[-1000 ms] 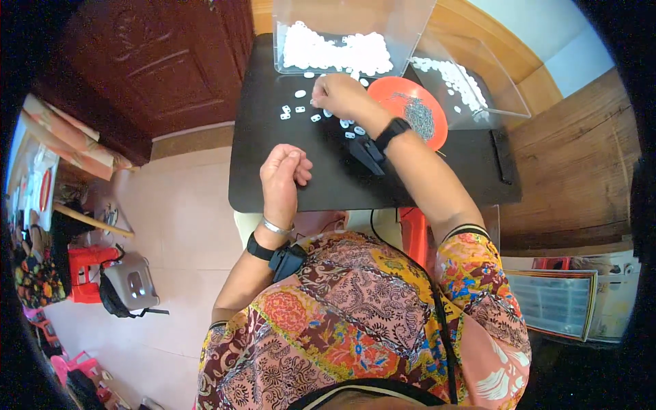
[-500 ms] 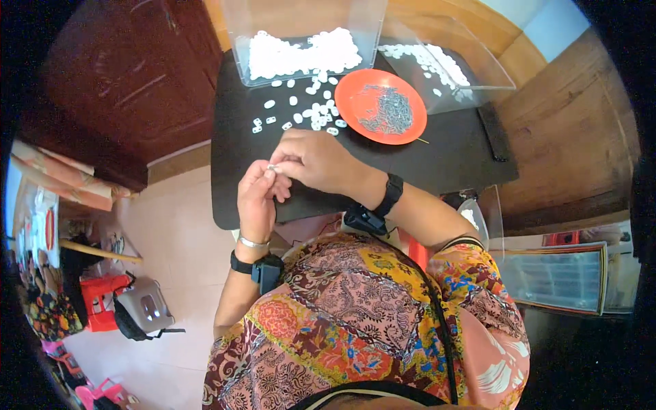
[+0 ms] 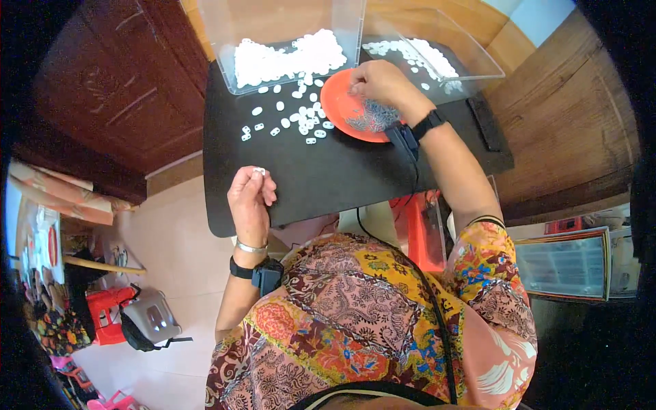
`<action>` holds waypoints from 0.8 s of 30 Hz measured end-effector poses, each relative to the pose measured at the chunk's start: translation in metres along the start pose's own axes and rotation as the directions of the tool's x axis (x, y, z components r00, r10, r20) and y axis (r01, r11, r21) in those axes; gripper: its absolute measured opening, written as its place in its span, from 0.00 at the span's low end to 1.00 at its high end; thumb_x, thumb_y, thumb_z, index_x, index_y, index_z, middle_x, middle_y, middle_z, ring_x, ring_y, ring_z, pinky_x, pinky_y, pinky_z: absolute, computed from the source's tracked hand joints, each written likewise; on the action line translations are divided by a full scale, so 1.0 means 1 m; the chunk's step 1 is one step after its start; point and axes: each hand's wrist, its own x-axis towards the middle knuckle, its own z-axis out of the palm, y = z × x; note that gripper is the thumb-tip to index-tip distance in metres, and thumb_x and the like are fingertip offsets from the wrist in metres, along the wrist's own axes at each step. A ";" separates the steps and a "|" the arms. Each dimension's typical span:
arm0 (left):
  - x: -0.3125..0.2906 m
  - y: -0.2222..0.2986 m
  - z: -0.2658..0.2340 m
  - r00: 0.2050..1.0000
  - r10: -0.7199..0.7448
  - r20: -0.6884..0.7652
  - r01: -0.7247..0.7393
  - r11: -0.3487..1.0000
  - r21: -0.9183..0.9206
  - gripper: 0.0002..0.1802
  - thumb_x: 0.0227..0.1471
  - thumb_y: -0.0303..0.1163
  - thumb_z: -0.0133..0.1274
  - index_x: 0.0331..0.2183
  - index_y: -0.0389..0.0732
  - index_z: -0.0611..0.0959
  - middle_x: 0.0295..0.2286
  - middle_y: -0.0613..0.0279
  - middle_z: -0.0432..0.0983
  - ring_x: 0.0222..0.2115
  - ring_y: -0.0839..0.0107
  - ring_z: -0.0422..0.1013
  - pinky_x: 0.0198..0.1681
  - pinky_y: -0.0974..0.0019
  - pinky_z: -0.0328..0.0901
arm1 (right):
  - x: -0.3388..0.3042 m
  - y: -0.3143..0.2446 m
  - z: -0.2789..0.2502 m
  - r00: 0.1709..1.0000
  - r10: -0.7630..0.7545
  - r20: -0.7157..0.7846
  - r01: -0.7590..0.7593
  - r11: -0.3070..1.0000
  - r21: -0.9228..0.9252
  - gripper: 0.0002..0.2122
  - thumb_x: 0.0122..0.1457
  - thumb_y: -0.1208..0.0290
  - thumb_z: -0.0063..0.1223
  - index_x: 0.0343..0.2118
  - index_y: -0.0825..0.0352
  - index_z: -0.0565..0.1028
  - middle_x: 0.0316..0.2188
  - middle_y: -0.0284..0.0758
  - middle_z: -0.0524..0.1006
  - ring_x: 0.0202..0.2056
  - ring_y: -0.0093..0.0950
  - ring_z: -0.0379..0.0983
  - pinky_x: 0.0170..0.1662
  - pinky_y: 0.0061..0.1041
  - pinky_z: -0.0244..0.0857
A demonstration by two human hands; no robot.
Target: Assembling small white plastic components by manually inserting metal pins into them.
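Both hands have separated since the previous frame: the right hand has moved to the round orange-red plate, while the left hand remains near the front left edge.

Thin silver-grey metal pins lie heaped on the plate. The right hand covers its upper part; a black wrist unit overlaps its lower right rim. Loose white oval pieces are scattered left of the plate. Behind them, a clear plastic box holds a heap of similar pieces. A second clear box stands at the right rear.

All rest on a black rectangular worktop. A dark red-brown panelled door and a pale tiled floor are at left.

Left hand: fingers curled, thumb and forefinger pinching a small white piece. Right hand: fingers bent downward; cannot tell whether they hold a pin.
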 end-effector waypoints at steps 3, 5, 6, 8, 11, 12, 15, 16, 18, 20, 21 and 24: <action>-0.001 0.000 0.001 1.000 0.010 -0.022 -0.010 1.000 0.019 0.07 0.56 0.30 0.45 0.28 0.38 0.75 0.20 0.66 0.71 0.16 0.82 0.62 0.19 0.80 0.56 | 0.006 0.007 0.013 0.991 -0.057 0.120 0.048 0.996 0.080 0.04 0.45 0.75 0.55 0.26 0.66 0.76 0.23 0.37 0.76 0.27 0.31 0.73 0.31 0.29 0.64; 0.000 -0.001 0.001 1.000 0.028 -0.007 -0.028 0.999 0.030 0.07 0.56 0.30 0.45 0.28 0.39 0.75 0.19 0.67 0.70 0.16 0.83 0.61 0.19 0.80 0.55 | 0.013 0.015 0.022 0.987 -0.078 0.140 0.069 0.995 0.071 0.04 0.44 0.76 0.55 0.25 0.67 0.76 0.22 0.37 0.76 0.26 0.31 0.73 0.30 0.29 0.64; -0.001 -0.001 0.001 1.000 0.028 -0.013 -0.028 0.999 0.030 0.07 0.56 0.30 0.45 0.28 0.39 0.75 0.19 0.67 0.70 0.16 0.83 0.61 0.19 0.80 0.55 | 0.015 0.012 0.024 0.982 -0.099 0.162 0.090 0.994 0.063 0.04 0.44 0.77 0.55 0.25 0.67 0.75 0.21 0.37 0.75 0.25 0.31 0.72 0.30 0.29 0.63; -0.001 0.000 0.002 0.999 0.021 -0.035 -0.020 0.999 0.036 0.07 0.55 0.30 0.45 0.28 0.39 0.75 0.19 0.68 0.70 0.16 0.83 0.60 0.19 0.80 0.54 | 0.016 0.008 0.026 0.980 -0.126 0.157 0.121 0.992 0.043 0.04 0.44 0.76 0.55 0.25 0.66 0.75 0.20 0.37 0.75 0.25 0.31 0.72 0.29 0.30 0.63; 0.000 0.001 0.002 1.000 0.020 -0.013 -0.019 0.998 0.054 0.07 0.55 0.30 0.45 0.27 0.39 0.75 0.19 0.68 0.69 0.16 0.84 0.59 0.19 0.80 0.52 | 0.017 0.007 0.030 0.974 -0.205 0.095 0.204 0.979 0.019 0.02 0.43 0.76 0.52 0.21 0.67 0.73 0.17 0.39 0.73 0.20 0.35 0.69 0.25 0.33 0.60; 0.000 0.002 0.002 1.000 0.015 -0.015 -0.014 0.998 0.056 0.07 0.55 0.30 0.45 0.27 0.39 0.75 0.19 0.68 0.69 0.16 0.84 0.59 0.19 0.80 0.52 | 0.016 0.007 0.032 0.965 -0.260 0.041 0.260 0.965 0.012 0.03 0.43 0.75 0.50 0.18 0.67 0.71 0.15 0.41 0.72 0.16 0.39 0.66 0.21 0.35 0.58; -0.001 0.003 0.002 1.000 -0.003 -0.007 0.003 0.997 0.076 0.07 0.55 0.30 0.45 0.27 0.40 0.75 0.18 0.69 0.69 0.16 0.84 0.59 0.19 0.80 0.51 | 0.029 -0.004 0.031 0.964 -0.114 0.242 0.154 0.976 -0.154 0.03 0.45 0.73 0.51 0.22 0.67 0.73 0.20 0.40 0.74 0.23 0.35 0.70 0.27 0.34 0.61; -0.002 0.003 0.002 1.000 -0.006 -0.016 0.007 0.998 0.070 0.07 0.55 0.30 0.45 0.27 0.39 0.75 0.18 0.69 0.69 0.16 0.84 0.59 0.19 0.80 0.51 | 0.027 -0.010 0.029 0.961 -0.123 0.246 0.162 0.976 -0.145 0.03 0.45 0.73 0.51 0.22 0.67 0.73 0.20 0.40 0.74 0.23 0.35 0.70 0.27 0.34 0.61; -0.004 0.002 0.001 1.000 -0.001 0.004 0.001 0.999 0.044 0.07 0.55 0.30 0.45 0.27 0.39 0.75 0.18 0.69 0.69 0.16 0.85 0.59 0.19 0.80 0.52 | 0.026 -0.026 0.027 0.952 0.019 0.306 0.080 0.948 -0.309 0.05 0.44 0.73 0.49 0.22 0.68 0.74 0.21 0.43 0.74 0.23 0.37 0.71 0.27 0.36 0.62; -0.001 -0.001 -0.003 0.999 -0.014 0.034 0.011 0.997 0.072 0.07 0.54 0.32 0.47 0.27 0.41 0.74 0.19 0.66 0.70 0.16 0.81 0.60 0.18 0.78 0.53 | 0.029 -0.015 0.038 0.982 -0.032 0.188 0.096 0.934 -0.344 0.07 0.42 0.71 0.49 0.22 0.69 0.74 0.22 0.45 0.75 0.25 0.41 0.71 0.28 0.39 0.63; -0.002 0.000 -0.001 1.000 -0.015 0.024 0.014 0.999 0.033 0.07 0.55 0.29 0.44 0.28 0.39 0.75 0.18 0.68 0.70 0.16 0.84 0.59 0.19 0.80 0.53 | 0.026 -0.018 0.037 0.978 -0.022 0.209 0.089 0.945 -0.314 0.07 0.42 0.70 0.49 0.22 0.69 0.75 0.23 0.46 0.75 0.25 0.42 0.72 0.28 0.40 0.63; -0.003 0.000 0.000 1.000 -0.015 0.007 0.015 1.000 0.025 0.07 0.55 0.29 0.44 0.28 0.38 0.75 0.18 0.67 0.70 0.16 0.84 0.59 0.19 0.80 0.53 | 0.017 -0.010 0.040 0.987 -0.050 0.153 0.086 0.966 -0.242 0.08 0.42 0.69 0.51 0.22 0.69 0.74 0.23 0.45 0.74 0.26 0.42 0.72 0.29 0.40 0.63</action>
